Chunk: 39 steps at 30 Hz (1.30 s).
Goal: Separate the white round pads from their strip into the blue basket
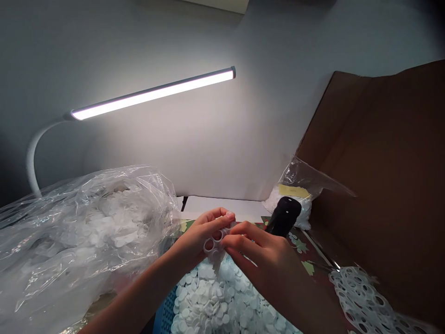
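My left hand and my right hand meet over a heap of small white round discs. Both pinch a thin white perforated strip with round holes in it; the left thumb and fingers curl over its top, the right fingertips press its right end. A black tool handle sticks up behind my right hand and seems to rest in its grasp, though the palm hides the grip.
A big clear plastic bag of white discs fills the left. A smaller bag with a yellow label stands behind. A brown cardboard wall rises on the right, with punched white sheet scrap below it. A lit desk lamp hangs overhead.
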Each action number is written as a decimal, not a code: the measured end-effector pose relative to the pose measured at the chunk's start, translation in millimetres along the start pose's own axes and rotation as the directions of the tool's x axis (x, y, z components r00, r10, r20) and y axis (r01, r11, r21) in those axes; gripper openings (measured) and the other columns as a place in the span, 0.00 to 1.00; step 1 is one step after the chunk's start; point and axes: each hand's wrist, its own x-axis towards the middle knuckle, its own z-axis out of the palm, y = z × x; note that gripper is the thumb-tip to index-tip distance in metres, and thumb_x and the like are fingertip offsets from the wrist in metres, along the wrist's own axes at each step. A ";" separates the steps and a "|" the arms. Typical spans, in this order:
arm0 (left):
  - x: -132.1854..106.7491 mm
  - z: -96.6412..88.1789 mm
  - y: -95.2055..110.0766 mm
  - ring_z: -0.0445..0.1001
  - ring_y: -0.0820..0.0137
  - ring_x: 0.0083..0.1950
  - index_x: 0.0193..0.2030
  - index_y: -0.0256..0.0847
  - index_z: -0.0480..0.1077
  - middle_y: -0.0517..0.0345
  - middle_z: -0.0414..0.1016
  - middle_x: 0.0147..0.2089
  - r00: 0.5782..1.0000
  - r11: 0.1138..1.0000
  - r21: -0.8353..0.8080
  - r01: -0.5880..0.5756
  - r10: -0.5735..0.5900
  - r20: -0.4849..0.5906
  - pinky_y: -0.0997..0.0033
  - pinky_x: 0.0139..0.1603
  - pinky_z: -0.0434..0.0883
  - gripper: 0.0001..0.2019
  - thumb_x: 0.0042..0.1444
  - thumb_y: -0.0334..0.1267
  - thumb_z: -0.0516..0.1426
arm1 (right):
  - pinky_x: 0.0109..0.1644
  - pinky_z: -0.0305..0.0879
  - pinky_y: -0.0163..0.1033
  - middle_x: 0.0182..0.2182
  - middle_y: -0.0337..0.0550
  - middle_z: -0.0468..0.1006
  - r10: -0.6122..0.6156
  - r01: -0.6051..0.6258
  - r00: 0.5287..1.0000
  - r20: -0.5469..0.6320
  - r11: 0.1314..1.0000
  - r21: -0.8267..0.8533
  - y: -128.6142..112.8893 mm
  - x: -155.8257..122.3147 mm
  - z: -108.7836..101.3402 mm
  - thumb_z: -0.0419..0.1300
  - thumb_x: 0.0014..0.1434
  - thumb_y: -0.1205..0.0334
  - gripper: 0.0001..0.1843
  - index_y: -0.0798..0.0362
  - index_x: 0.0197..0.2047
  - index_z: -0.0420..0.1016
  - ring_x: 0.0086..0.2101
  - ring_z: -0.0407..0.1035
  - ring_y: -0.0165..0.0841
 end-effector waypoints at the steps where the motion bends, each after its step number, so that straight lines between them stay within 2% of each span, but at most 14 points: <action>1: 0.2 -0.8 -1.1 0.47 0.85 0.15 0.31 0.38 0.63 0.69 0.56 0.19 1.000 1.000 0.018 0.004 -0.005 0.009 0.84 0.13 0.45 0.13 0.55 0.44 0.60 | 0.32 0.64 0.32 0.37 0.38 0.76 -0.012 0.012 1.000 -0.012 1.000 -0.006 -0.1 0.2 0.6 0.52 0.62 0.70 0.09 0.48 0.40 0.71 0.31 0.70 0.29; 4: 0.6 -2.6 -4.4 0.48 0.84 0.16 0.32 0.39 0.62 0.70 0.55 0.18 0.999 0.996 0.094 -0.005 0.001 0.043 0.84 0.14 0.46 0.14 0.55 0.47 0.59 | 0.30 0.62 0.30 0.33 0.38 0.75 -0.026 0.025 0.999 -0.024 0.999 -0.032 -0.4 0.0 1.8 0.52 0.61 0.71 0.09 0.50 0.39 0.71 0.29 0.69 0.28; 8: -0.2 -2.4 -7.8 0.50 0.83 0.15 0.35 0.41 0.60 0.70 0.59 0.19 0.997 0.977 0.208 -0.048 0.036 0.063 0.84 0.13 0.48 0.14 0.57 0.49 0.57 | 0.26 0.57 0.28 0.29 0.36 0.74 -0.052 0.051 0.999 -0.011 0.997 -0.064 -2.0 -1.8 -0.4 0.52 0.59 0.73 0.09 0.51 0.34 0.71 0.26 0.67 0.26; 11: -1.1 -1.8 -8.1 0.52 0.83 0.16 0.35 0.41 0.60 0.68 0.61 0.20 0.998 0.980 0.198 -0.035 0.023 0.061 0.84 0.13 0.47 0.14 0.57 0.49 0.57 | 0.25 0.54 0.28 0.28 0.36 0.73 -0.057 0.055 0.998 -0.017 0.995 -0.086 -3.2 -2.9 -3.6 0.52 0.59 0.74 0.10 0.50 0.34 0.71 0.25 0.64 0.26; 16: 0.8 -2.6 -4.8 0.51 0.84 0.16 0.34 0.40 0.62 0.68 0.59 0.20 0.999 0.999 0.027 -0.036 0.036 0.027 0.85 0.12 0.44 0.13 0.55 0.46 0.60 | 0.24 0.51 0.30 0.23 0.36 0.69 -0.118 0.107 0.991 -0.068 0.984 -0.141 -3.9 -2.5 -6.6 0.52 0.60 0.73 0.11 0.54 0.28 0.69 0.22 0.59 0.25; 19: 5.0 -8.5 2.6 0.49 0.87 0.15 0.33 0.39 0.64 0.69 0.60 0.22 0.996 0.988 -0.142 -0.065 0.055 -0.068 0.86 0.11 0.42 0.13 0.50 0.41 0.64 | 0.24 0.50 0.31 0.21 0.36 0.67 -0.168 0.159 0.985 -0.045 0.974 -0.162 -6.3 -2.4 -7.7 0.50 0.60 0.75 0.13 0.56 0.26 0.68 0.22 0.58 0.25; 23: 10.2 -23.8 17.5 0.51 0.87 0.14 0.32 0.37 0.66 0.70 0.54 0.19 0.978 0.961 -0.258 -0.104 0.052 -0.202 0.89 0.11 0.45 0.13 0.46 0.37 0.66 | 0.24 0.49 0.31 0.21 0.35 0.67 -0.306 0.314 0.944 0.125 0.948 -0.053 -12.9 -5.8 -7.5 0.49 0.61 0.74 0.16 0.55 0.22 0.62 0.22 0.57 0.25; 24: 10.4 -26.9 20.7 0.51 0.87 0.14 0.32 0.37 0.66 0.71 0.52 0.19 0.971 0.954 -0.268 -0.134 0.073 -0.226 0.89 0.11 0.46 0.12 0.46 0.36 0.66 | 0.24 0.50 0.31 0.22 0.35 0.68 -0.344 0.350 0.928 0.143 0.937 -0.015 -14.5 -7.1 -6.9 0.48 0.61 0.73 0.16 0.55 0.22 0.63 0.22 0.58 0.25; 26: 9.0 -29.6 24.9 0.50 0.88 0.14 0.32 0.37 0.66 0.71 0.52 0.19 0.962 0.951 -0.250 -0.179 0.117 -0.245 0.89 0.11 0.43 0.12 0.45 0.35 0.66 | 0.25 0.52 0.31 0.25 0.36 0.71 -0.379 0.377 0.922 0.082 0.925 0.039 -16.8 -9.5 -5.7 0.47 0.63 0.71 0.15 0.54 0.26 0.65 0.23 0.60 0.25; 28: 5.7 -26.8 25.0 0.50 0.87 0.15 0.33 0.38 0.66 0.70 0.55 0.21 0.973 0.971 -0.191 -0.145 0.105 -0.204 0.87 0.11 0.41 0.12 0.47 0.36 0.65 | 0.26 0.55 0.30 0.27 0.38 0.72 -0.328 0.327 0.945 -0.008 0.942 0.067 -17.7 -11.0 -4.8 0.46 0.65 0.69 0.14 0.54 0.29 0.66 0.25 0.62 0.25; 31: -0.1 -16.2 19.2 0.50 0.87 0.16 0.33 0.38 0.66 0.69 0.56 0.22 0.997 0.995 -0.086 -0.048 0.042 -0.069 0.86 0.11 0.42 0.11 0.51 0.40 0.63 | 0.28 0.58 0.29 0.28 0.37 0.73 -0.151 0.154 0.988 -0.037 0.985 0.082 -16.7 -10.1 -4.1 0.49 0.63 0.70 0.10 0.53 0.32 0.67 0.27 0.65 0.25; 34: -3.8 -7.0 12.2 0.48 0.86 0.15 0.33 0.39 0.65 0.70 0.55 0.20 0.999 0.999 -0.034 -0.021 0.023 0.045 0.86 0.12 0.45 0.11 0.55 0.43 0.60 | 0.31 0.62 0.30 0.30 0.35 0.74 0.005 0.003 0.998 -0.070 0.993 0.119 -14.6 -6.2 -2.6 0.54 0.61 0.70 0.06 0.51 0.37 0.70 0.29 0.68 0.26; 37: -4.5 -3.9 7.5 0.46 0.85 0.14 0.34 0.40 0.64 0.71 0.55 0.19 0.995 1.000 -0.031 0.000 0.003 0.101 0.85 0.11 0.47 0.11 0.57 0.44 0.58 | 0.32 0.64 0.30 0.31 0.34 0.75 0.068 -0.058 0.997 -0.048 0.983 0.176 -11.5 -2.4 0.2 0.57 0.60 0.69 0.05 0.49 0.39 0.71 0.31 0.69 0.27; 39: -3.6 -4.2 5.4 0.47 0.85 0.14 0.34 0.40 0.63 0.71 0.56 0.19 0.994 0.999 -0.035 -0.001 0.005 0.110 0.85 0.12 0.49 0.10 0.57 0.44 0.58 | 0.33 0.64 0.31 0.32 0.34 0.75 0.059 -0.051 0.998 -0.039 0.981 0.188 -9.2 -0.9 2.2 0.58 0.60 0.68 0.05 0.48 0.39 0.71 0.32 0.69 0.28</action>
